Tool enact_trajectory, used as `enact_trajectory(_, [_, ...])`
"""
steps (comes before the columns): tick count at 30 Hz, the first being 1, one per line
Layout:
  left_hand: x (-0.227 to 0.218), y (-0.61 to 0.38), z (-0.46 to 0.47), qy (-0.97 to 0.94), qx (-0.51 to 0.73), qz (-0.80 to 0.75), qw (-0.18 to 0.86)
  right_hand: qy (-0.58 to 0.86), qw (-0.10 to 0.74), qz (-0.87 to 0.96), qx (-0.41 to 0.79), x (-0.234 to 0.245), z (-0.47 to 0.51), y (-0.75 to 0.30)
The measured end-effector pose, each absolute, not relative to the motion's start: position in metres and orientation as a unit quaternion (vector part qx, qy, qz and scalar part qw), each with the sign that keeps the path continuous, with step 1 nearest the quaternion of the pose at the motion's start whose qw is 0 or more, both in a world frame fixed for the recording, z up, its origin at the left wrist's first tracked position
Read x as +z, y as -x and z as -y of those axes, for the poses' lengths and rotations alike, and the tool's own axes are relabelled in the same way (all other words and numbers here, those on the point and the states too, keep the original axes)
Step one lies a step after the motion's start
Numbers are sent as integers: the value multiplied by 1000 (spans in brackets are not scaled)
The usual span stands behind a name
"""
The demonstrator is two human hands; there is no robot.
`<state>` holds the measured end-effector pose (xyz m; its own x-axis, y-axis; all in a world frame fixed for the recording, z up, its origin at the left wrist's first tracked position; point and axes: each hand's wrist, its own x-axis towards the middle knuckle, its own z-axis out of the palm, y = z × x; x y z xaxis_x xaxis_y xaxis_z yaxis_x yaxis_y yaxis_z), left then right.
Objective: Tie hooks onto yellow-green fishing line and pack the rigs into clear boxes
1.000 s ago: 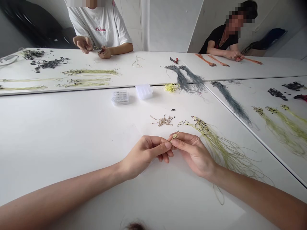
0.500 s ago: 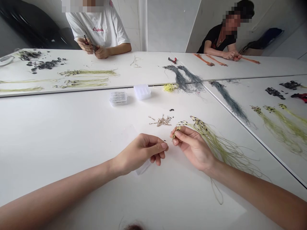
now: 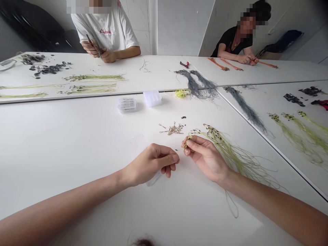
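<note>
My left hand (image 3: 153,164) is closed in a pinch, thumb against forefinger; whatever it grips is too small to make out. To its right, my right hand (image 3: 206,157) pinches a small bunch of yellow-green cord (image 3: 188,141) between thumb and fingers. The two sets of fingertips are close but apart. A tiny black piece (image 3: 176,150) lies just beyond the left fingertips. Farther out is a loose pile of brass-coloured metal links (image 3: 175,129). Long yellow-green cords with dark knots or beads (image 3: 230,152) spread beside and behind my right hand.
Two clear plastic boxes (image 3: 152,98) stand beyond the links, one filled. A clear lid-like piece (image 3: 153,179) lies partly under my left hand. Grey cord bundles (image 3: 191,82) and red-handled pliers (image 3: 184,64) lie farther off. Two people sit across the white tables (image 3: 64,143).
My hands have barely moved and keep the same pinches. Across the table, the person in the white shirt has tilted the tool in their hands slightly.
</note>
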<state>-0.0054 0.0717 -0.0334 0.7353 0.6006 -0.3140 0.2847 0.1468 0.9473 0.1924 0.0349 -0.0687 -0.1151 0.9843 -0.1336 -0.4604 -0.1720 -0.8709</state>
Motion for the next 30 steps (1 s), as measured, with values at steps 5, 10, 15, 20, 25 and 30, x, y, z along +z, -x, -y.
enact_trajectory(5, [-33, 5, -72, -639, 105, -353, 676, 379, 541, 347, 666, -68, -35, -192])
enact_trajectory(10, [-37, 5, -72, -640, 117, -345, 677, 369, 540, 339, 676, -68, -35, -192])
enact_trajectory(15, [-36, 5, -74, -633, 143, -368, 666, 373, 538, 336, 677, -68, -36, -193])
enact_trajectory(20, [-33, 5, -75, -638, 220, -392, 625, 373, 515, 339, 694, -68, -35, -193])
enact_trajectory(25, [-34, 5, -71, -674, 245, -363, 595, 376, 474, 350, 715, -66, -33, -192])
enact_trajectory(30, [-38, 5, -70, -717, 273, -346, 541, 388, 438, 373, 720, -64, -33, -193])
